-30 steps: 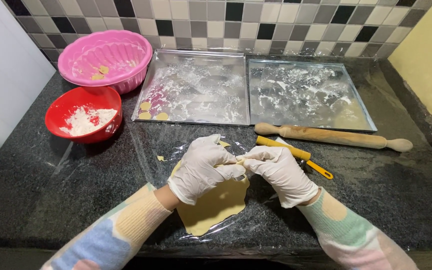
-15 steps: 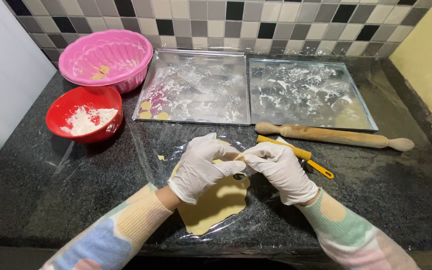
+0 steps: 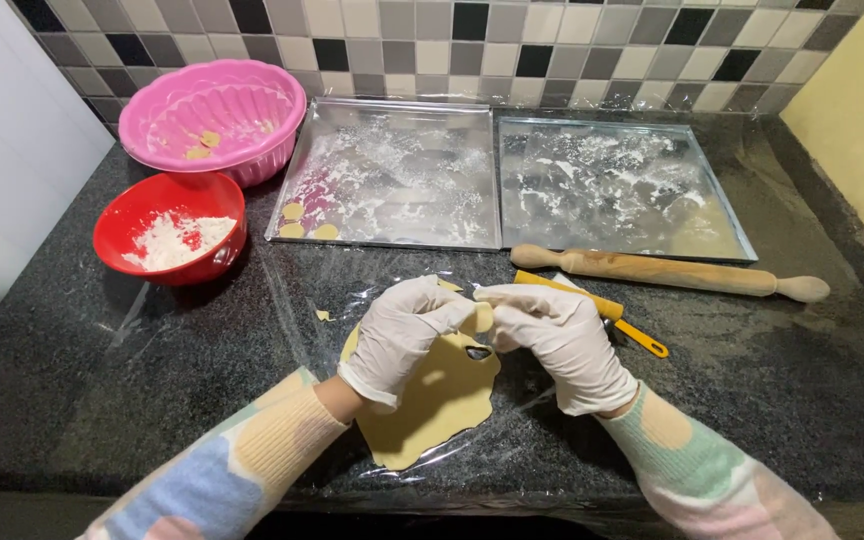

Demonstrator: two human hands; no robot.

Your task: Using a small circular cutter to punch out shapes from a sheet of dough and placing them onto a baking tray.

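- A small round piece of dough [image 3: 483,317] sits pinched between the fingertips of both gloved hands, just above the rolled dough sheet [image 3: 432,400].
- The left hand [image 3: 402,335] closes on it from one side, the right hand [image 3: 562,345] from the other; their fingers hide most of the piece.
- The sheet lies on clear plastic film [image 3: 292,300] on the dark counter [image 3: 102,380], its upper part covered by the hands, with a dark cut hole [image 3: 478,352] showing.
- A yellow-handled tool [image 3: 642,340] pokes out behind the right hand, its working end hidden.
- A wooden rolling pin [image 3: 667,270] lies beyond.
- Left floured tray [image 3: 392,175] holds three small dough rounds [image 3: 304,225]; right floured tray [image 3: 617,185] holds only flour.
- Red bowl [image 3: 170,225] holds flour; pink bowl [image 3: 214,118] holds a few dough scraps.
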